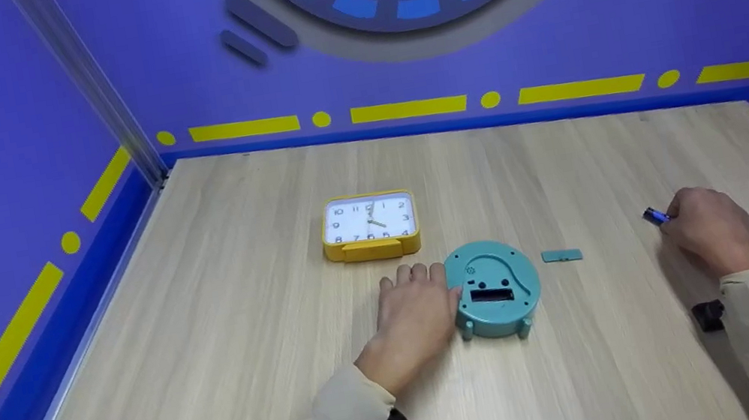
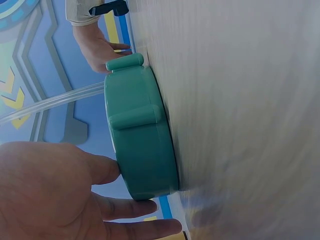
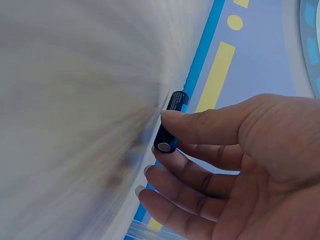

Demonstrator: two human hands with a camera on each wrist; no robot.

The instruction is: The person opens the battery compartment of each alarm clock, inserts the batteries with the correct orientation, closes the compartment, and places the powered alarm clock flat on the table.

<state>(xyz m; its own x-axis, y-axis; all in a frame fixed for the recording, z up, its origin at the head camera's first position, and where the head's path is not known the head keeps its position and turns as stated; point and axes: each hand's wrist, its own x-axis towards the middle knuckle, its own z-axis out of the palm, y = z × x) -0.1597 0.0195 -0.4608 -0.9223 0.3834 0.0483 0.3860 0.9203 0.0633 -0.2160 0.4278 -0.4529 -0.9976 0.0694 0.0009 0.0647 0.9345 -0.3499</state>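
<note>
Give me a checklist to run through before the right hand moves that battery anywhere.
1. Battery secured: ok; the right hand pinches it between thumb and fingers.
2. Teal clock back upward: ok; it lies on the table with its battery slot exposed.
3. Slot free: ok; it looks dark, with no battery visible inside.
4. Clock steadied: ok; the left hand touches its side.
5. Battery lined up over the slot: not ok; it is well off to the right, beyond the small teal cover.
6. Polarity matched: cannot tell; no plus or minus marks are readable.
</note>
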